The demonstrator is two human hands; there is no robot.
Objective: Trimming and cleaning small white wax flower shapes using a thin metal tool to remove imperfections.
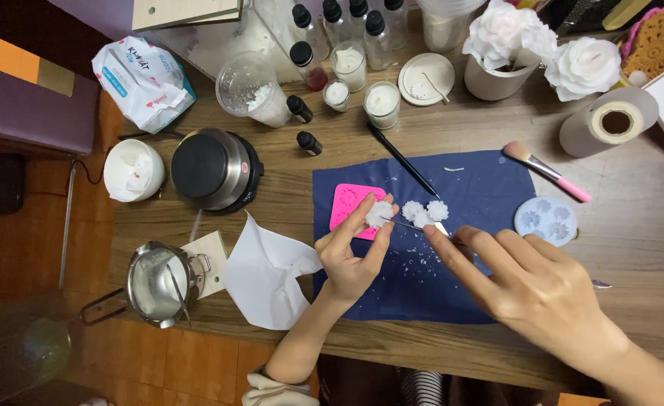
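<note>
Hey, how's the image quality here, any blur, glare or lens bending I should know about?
Head view: light is soft and even; table edge bows from wide-angle distortion; right hand looms large and slightly soft; left hand is sharper; a blurred bluish-green blob sits bottom left.

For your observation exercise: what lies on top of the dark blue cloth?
On the blue cloth: a pink mould, white flower pieces and white crumbs. The hands cover part of it.

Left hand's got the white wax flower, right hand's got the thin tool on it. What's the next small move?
Probably keep easing the thin tool along the white wax flower edge: the left hand pinches it above the blue cloth, where flakes already lie.
</note>
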